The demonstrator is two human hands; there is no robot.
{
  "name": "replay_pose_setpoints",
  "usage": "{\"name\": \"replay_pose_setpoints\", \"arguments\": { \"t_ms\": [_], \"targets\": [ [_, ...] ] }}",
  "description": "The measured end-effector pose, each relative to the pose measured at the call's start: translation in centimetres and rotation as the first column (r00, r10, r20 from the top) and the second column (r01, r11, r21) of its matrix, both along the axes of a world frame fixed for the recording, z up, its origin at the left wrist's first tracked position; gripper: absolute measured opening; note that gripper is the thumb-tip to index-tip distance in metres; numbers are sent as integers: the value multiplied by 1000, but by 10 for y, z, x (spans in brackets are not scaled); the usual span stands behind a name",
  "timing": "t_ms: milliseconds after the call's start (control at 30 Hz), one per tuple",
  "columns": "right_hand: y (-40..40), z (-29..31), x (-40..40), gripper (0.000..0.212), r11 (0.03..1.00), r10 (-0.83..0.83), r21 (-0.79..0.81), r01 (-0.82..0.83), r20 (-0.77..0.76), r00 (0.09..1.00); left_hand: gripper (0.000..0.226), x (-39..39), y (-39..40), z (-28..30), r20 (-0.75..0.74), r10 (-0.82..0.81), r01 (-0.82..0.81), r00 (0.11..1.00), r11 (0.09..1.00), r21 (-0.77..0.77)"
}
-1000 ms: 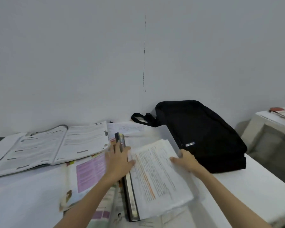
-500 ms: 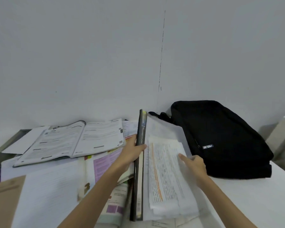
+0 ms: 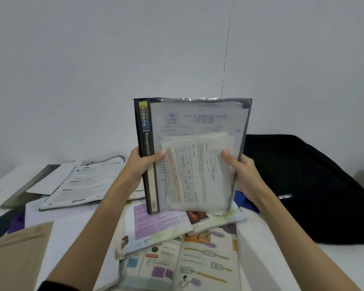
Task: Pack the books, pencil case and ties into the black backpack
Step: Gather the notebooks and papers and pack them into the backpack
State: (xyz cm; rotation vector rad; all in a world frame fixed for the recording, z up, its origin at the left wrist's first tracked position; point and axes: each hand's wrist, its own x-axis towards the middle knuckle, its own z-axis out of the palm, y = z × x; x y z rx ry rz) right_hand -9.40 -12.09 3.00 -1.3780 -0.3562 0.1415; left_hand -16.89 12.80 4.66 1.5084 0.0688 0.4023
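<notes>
White table (image 3: 267, 267) against a plain grey wall (image 3: 93, 59), thin dark vertical line on the wall above centre. Far left: brown envelope (image 3: 15, 255) at the near edge, an open black-and-white workbook (image 3: 82, 183) behind it, loose sheets under both. Your left hand (image 3: 140, 164) grips the spine side of the folder (image 3: 194, 156), thumb across the front, other fingers wrapped behind. Folder is upright, lifted clear of the pile, clear front pocket stuffed with printed papers. Below it: open colourful textbooks (image 3: 177, 248) stacked and overlapping, spilling to the near edge. Your right hand (image 3: 243, 175) clamps the folder's open edge, thumb on front, fingers behind. Right of that, black backpack (image 3: 307, 185) lies flat on the table near the wall; can't tell if it's zipped. Bare table strip sits between the books and backpack, and in front of the backpack.
</notes>
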Motion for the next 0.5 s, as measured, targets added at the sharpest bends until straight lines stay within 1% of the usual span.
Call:
{"name": "replay_pose_setpoints", "arguments": {
  "t_ms": [100,133,200,267,333,400,500],
  "targets": [
    [9,-19,4,47,995,50,-81,-54,-53,997,45,-1,8,-44,-171,-56,66,984,997,49],
    [11,-23,4,49,994,51,-97,-57,-62,997,49,-3,7,-56,-196,-73,82,978,996,37],
    [11,-28,5,51,992,60,-109,-67,-69,996,52,-3,5,-69,-190,-67,70,980,998,10],
    [9,-29,5,44,989,77,-123,-84,-65,995,44,0,3,-69,-189,-36,38,981,999,4],
    [4,-26,3,37,984,99,-141,-108,-67,993,29,7,1,-63,-203,6,-5,979,1000,5],
    [-9,-24,2,40,981,111,-151,-122,-81,990,16,17,-6,-56,-206,6,0,979,1000,26],
    [-40,-14,-2,49,979,133,-138,-153,-143,981,15,30,-29,-43,-208,-60,73,976,996,53]
  ]
}}
